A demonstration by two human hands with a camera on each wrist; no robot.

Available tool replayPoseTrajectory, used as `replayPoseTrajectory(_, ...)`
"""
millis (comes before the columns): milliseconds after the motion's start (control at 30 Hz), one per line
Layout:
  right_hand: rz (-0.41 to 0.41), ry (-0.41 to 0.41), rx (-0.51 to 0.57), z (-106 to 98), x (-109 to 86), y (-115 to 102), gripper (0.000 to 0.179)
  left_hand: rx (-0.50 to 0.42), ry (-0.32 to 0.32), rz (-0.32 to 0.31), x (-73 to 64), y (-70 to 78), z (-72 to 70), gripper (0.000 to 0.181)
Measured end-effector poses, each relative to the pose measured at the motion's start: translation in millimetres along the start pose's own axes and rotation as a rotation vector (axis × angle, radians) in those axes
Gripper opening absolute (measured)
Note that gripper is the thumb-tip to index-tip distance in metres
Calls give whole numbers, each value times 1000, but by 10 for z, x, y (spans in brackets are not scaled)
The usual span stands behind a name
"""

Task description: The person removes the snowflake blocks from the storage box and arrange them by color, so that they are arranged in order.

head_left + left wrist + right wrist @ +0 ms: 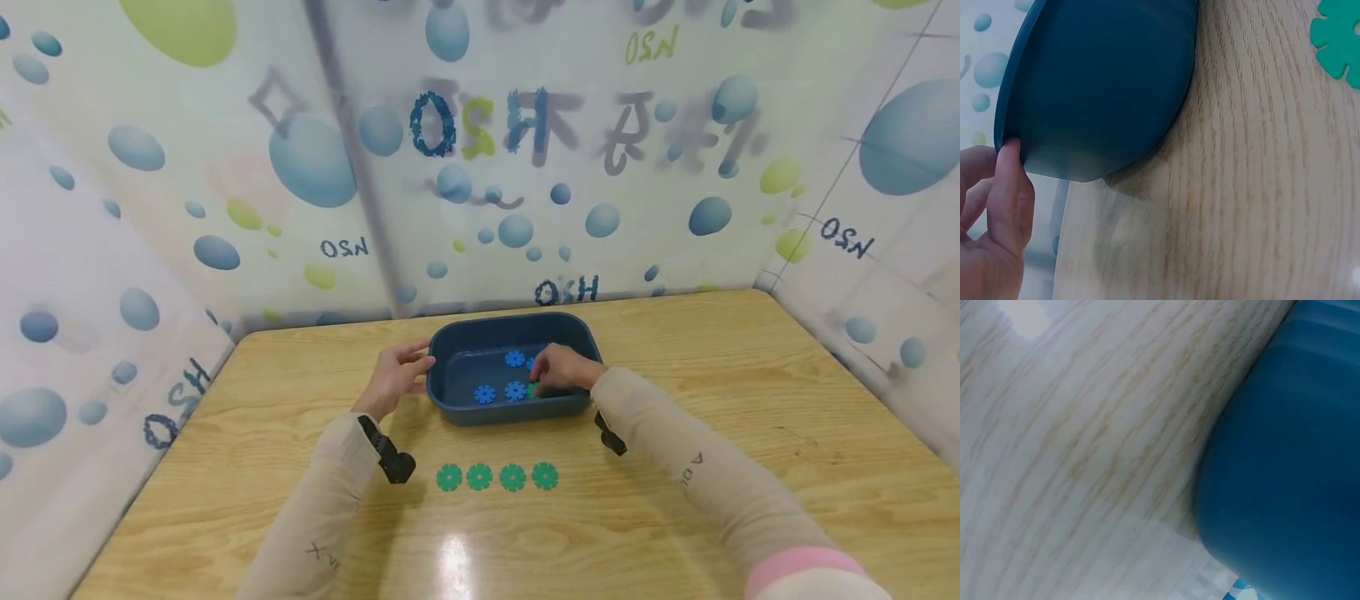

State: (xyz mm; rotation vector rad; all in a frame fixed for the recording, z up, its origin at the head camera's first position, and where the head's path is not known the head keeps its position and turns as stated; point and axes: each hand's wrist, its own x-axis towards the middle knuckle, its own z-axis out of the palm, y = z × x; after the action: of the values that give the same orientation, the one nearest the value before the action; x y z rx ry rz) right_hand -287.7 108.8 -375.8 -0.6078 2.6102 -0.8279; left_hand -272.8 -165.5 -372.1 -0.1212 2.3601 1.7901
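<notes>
A dark blue plastic bin (pixel 465 413) stands on the table, with several blue notched discs (pixel 484 394) lying flat on its floor. My left hand (pixel 392 379) is at the bin's left end. In the left wrist view its thumb and fingers (pixel 1007 187) pinch the rim from both sides. Over the bin's right end my right hand (pixel 562 368) reaches inside, fingers curled downward at a green notched disc (pixel 532 389) that they partly cover. The right wrist view shows only the bin's outer wall (pixel 1279 475) and table, not the hand.
Several green notched discs (pixel 479 477) lie in a row on the wooden table (pixel 300 400), in front of the bin. Behind the table hangs a patterned wall covering (pixel 480 242) with blue and green spots. Dark wrist straps sit on both sleeves.
</notes>
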Motion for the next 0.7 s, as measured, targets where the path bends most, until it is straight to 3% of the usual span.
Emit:
replayPoseTrajectory(300,43,-30,85,-1,26,30,26,4,2,-5,-4,17,1,40)
replayPoseTrajectory(700,-12,-95,59,-10,-6,12,21,5,15,0,-7,5,3,40)
